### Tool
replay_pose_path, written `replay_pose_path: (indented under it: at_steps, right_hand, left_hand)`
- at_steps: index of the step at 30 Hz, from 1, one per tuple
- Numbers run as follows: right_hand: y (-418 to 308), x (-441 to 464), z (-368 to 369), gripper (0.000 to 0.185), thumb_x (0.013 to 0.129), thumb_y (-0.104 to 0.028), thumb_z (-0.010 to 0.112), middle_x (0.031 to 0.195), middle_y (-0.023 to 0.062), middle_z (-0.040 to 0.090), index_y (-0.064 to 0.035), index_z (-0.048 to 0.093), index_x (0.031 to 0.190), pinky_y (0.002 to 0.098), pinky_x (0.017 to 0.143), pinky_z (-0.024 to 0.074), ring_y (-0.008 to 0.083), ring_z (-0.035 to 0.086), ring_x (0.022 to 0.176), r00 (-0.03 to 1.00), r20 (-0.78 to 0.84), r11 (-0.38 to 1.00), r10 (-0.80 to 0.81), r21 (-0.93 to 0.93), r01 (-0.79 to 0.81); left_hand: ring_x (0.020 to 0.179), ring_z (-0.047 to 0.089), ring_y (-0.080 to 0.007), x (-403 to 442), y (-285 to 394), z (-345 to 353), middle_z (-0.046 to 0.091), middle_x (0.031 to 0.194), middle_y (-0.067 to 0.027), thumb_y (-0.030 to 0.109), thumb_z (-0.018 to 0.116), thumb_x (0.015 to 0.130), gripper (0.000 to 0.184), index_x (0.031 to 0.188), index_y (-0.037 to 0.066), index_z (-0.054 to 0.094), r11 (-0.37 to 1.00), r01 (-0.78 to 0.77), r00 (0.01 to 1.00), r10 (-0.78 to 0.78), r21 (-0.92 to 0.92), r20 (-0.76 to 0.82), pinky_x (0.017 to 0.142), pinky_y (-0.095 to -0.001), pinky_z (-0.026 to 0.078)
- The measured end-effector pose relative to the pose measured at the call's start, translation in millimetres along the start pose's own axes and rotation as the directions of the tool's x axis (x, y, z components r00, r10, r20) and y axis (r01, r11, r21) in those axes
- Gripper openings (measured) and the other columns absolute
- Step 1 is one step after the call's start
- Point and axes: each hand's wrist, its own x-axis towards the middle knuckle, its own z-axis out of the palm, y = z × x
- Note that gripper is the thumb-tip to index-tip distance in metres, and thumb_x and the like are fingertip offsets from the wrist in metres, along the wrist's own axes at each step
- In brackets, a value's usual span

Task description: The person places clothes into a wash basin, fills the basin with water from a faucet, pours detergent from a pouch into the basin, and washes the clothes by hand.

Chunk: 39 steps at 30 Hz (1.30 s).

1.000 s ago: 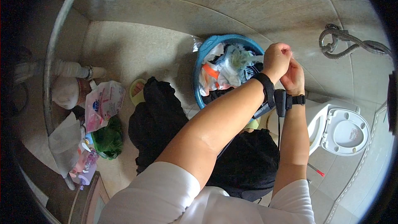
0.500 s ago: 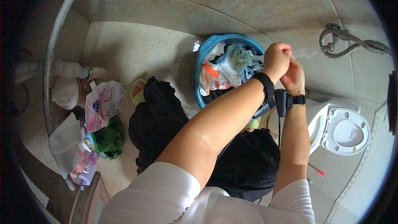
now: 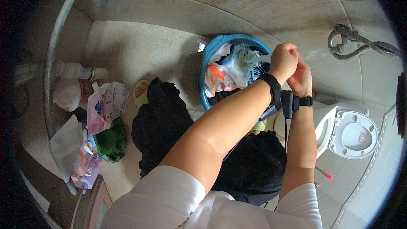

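My left hand [image 3: 283, 62] is closed, with its fingers curled inward, beside the wall at the right rim of a blue basin [image 3: 202, 70]. Close against it is my right hand [image 3: 300, 78], palm partly showing and fingers bent up to the left one. Whatever the fingers hold, if anything, is hidden. Wet clothes [image 3: 231, 74], white with an orange patch and some dark pieces, fill the basin. A pale streak like running water [image 3: 256, 59] reaches into it from beside my left hand. Both wrists wear black straps.
A shower hose [image 3: 360, 44] hangs on the right wall above a white toilet [image 3: 354, 133]. On the left, a pink-and-white refill pouch [image 3: 108, 104], a green bag [image 3: 111, 142] and several bottles [image 3: 89, 171] stand by a metal rail [image 3: 53, 59]. A red-tipped stick [image 3: 326, 175] lies on the floor.
The hands stay almost in place. In the basin, the water's streak and the pale, greenish cloth look different, and the foamy splash has shifted slightly.
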Motion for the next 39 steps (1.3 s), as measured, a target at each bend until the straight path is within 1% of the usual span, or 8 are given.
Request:
replay_pose_path:
  at_steps: [3, 5, 8, 16, 19, 31, 37, 39]
  right_hand:
    - [0, 1, -4, 0.026, 0.088, -0.01, 0.039, 0.111, 0.0123, 0.055, 0.001, 0.049, 0.109, 0.0357, 0.091, 0.0405, 0.0233, 0.052, 0.103, 0.995, 0.1, 1.0, 0.028, 0.001, -0.029]
    - [0, 1, -4, 0.026, 0.089, -0.01, 0.039, 0.111, 0.0126, 0.055, 0.0013, 0.05, 0.109, 0.0359, 0.091, 0.0404, 0.0235, 0.052, 0.103, 0.994, 0.098, 0.999, 0.039, 0.012, -0.04]
    - [2, 1, 1, 0.026, 0.089, -0.01, 0.038, 0.111, 0.0132, 0.055, 0.0017, 0.05, 0.108, 0.0361, 0.091, 0.0401, 0.0242, 0.052, 0.103, 0.999, 0.041, 0.999, 0.031, 0.027, -0.033]
    - [2, 4, -13, 0.028, 0.089, -0.011, 0.037, 0.112, 0.0144, 0.054, 0.0024, 0.048, 0.111, 0.0372, 0.092, 0.0398, 0.026, 0.052, 0.104, 0.999, 0.046, 0.996, -0.011, 0.091, 0.007]
    - [3, 3, -13, 0.029, 0.089, -0.011, 0.036, 0.111, 0.015, 0.054, 0.0027, 0.048, 0.111, 0.0376, 0.092, 0.04, 0.0261, 0.052, 0.104, 0.996, -0.063, 0.993, -0.058, 0.102, 0.065]
    - [-3, 7, -13, 0.026, 0.091, -0.014, 0.039, 0.107, 0.0139, 0.056, 0.0018, 0.05, 0.108, 0.0366, 0.09, 0.0412, 0.0248, 0.053, 0.1, 0.992, 0.114, 0.986, -0.059, 0.161, 0.041]
    - [1, 1, 0, 0.028, 0.091, -0.014, 0.038, 0.108, 0.0143, 0.056, 0.0023, 0.049, 0.111, 0.0366, 0.091, 0.0405, 0.0253, 0.053, 0.101, 0.994, -0.059, 0.983, -0.093, 0.153, 0.101]
    - [1, 0, -4, 0.029, 0.091, -0.014, 0.038, 0.108, 0.0144, 0.056, 0.0029, 0.049, 0.111, 0.0369, 0.091, 0.0404, 0.0257, 0.053, 0.102, 0.993, 0.068, 0.989, -0.1, 0.114, 0.092]
  left_hand:
    - [0.081, 0.062, -0.0246, -1, 2, -1, 0.064, 0.087, -0.0161, 0.01, 0.056, 0.08, 0.018, 0.093, 0.0, 0.063, 0.998, -0.033, 0.999, 0.034, 0.045, -0.021, 0.072, -0.033, 0.049]
    - [0.082, 0.061, -0.0312, -2, 3, -1, 0.063, 0.087, -0.0198, 0.009, 0.056, 0.077, 0.016, 0.087, -0.001, 0.063, 0.999, -0.015, 0.998, 0.017, 0.04, -0.067, 0.073, -0.0372, 0.049]
    - [0.083, 0.061, -0.0313, 2, -10, 7, 0.063, 0.088, -0.0203, 0.009, 0.055, 0.078, 0.017, 0.09, -0.001, 0.063, 0.995, -0.056, 0.992, 0.065, 0.078, -0.111, 0.073, -0.0375, 0.048]
    - [0.079, 0.062, -0.0297, -2, -1, 6, 0.063, 0.084, -0.0181, 0.013, 0.057, 0.08, 0.018, 0.088, 0.0, 0.064, 0.997, -0.059, 0.998, 0.058, -0.044, -0.027, 0.07, -0.0354, 0.049]
    - [0.077, 0.063, -0.0288, -2, 0, 6, 0.064, 0.082, -0.0167, 0.015, 0.057, 0.08, 0.017, 0.088, 0.001, 0.065, 0.997, -0.055, 0.998, 0.054, -0.051, -0.007, 0.069, -0.0346, 0.049]
    - [0.075, 0.062, -0.0273, -2, 3, 8, 0.064, 0.082, -0.0156, 0.018, 0.058, 0.079, 0.018, 0.084, 0.002, 0.065, 0.989, -0.085, 0.996, 0.083, -0.119, -0.024, 0.066, -0.0343, 0.049]
    - [0.079, 0.063, -0.0234, -3, 2, 6, 0.065, 0.086, -0.0144, 0.018, 0.053, 0.084, 0.021, 0.093, 0.001, 0.063, 0.995, -0.082, 0.997, 0.081, -0.059, -0.01, 0.071, -0.0318, 0.048]
    - [0.079, 0.063, -0.0235, -3, 1, 7, 0.065, 0.087, -0.0144, 0.017, 0.053, 0.084, 0.021, 0.093, 0.001, 0.063, 0.995, -0.091, 0.996, 0.09, -0.049, -0.018, 0.071, -0.0319, 0.048]
